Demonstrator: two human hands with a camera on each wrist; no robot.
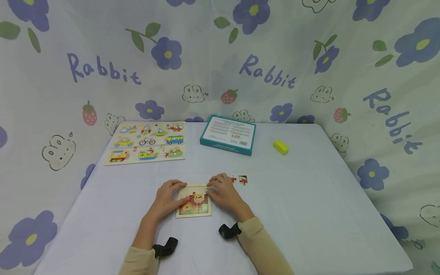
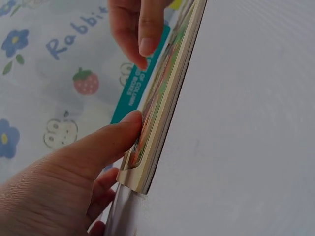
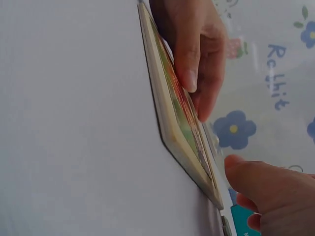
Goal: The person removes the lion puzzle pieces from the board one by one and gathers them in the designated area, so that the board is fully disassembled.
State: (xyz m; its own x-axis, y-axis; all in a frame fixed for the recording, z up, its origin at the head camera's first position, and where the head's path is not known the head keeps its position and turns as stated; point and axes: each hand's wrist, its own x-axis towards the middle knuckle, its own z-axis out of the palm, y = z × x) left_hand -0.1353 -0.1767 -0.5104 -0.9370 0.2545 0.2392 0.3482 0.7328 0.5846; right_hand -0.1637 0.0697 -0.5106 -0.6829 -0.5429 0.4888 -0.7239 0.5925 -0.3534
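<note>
A small square wooden jigsaw [image 1: 194,215] with a bear picture lies on the white table, its pieces set inside a pale frame. My left hand [image 1: 165,198] is at its left side, thumb laid over the picture and fingers extended along the upper left corner. In the left wrist view that thumb [image 2: 110,140] touches the puzzle's face near the rim. My right hand [image 1: 225,194] rests at the upper right corner with fingers loosely bent; no piece shows in it. Beyond it lie loose jigsaw pieces [image 1: 243,180], one partly hidden by the hand.
At the back left is a large vehicle puzzle board [image 1: 148,147]. A teal and white box [image 1: 228,135] lies at the back middle, with a yellow block [image 1: 281,147] to its right. A printed curtain [image 1: 220,57] hangs behind the table. Black wrist cameras [image 1: 166,247] sit at both cuffs.
</note>
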